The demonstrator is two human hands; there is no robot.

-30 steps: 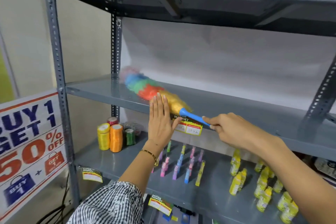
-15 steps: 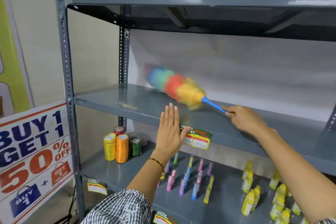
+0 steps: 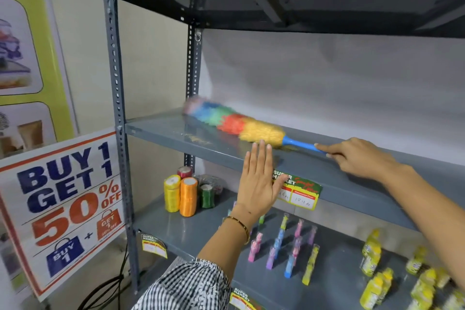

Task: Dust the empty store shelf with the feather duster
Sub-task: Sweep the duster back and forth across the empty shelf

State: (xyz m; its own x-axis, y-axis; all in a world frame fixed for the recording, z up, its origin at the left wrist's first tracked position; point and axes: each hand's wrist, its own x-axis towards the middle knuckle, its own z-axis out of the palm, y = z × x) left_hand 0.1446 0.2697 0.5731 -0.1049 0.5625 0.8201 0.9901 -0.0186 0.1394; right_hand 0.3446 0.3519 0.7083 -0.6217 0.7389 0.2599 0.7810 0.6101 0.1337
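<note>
Head view: empty shelf (image 3: 327, 171), mid-dusting; feather duster (image 3: 236, 122) lying along its left rear, handle grasped by right hand (image 3: 357, 157); left hand (image 3: 256, 181) flat, fingers spread, holding nothing. Next, probably: sweep the debris (image 3: 198, 139) forward.

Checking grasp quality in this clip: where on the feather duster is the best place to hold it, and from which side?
Hold the feather duster by its bare blue handle, coming from the right end. The fluffy head lies on the shelf pointing left and back, so only the slim handle sticks out toward the right hand, whose fingers already close round its end. The left hand is flat and open.
</note>
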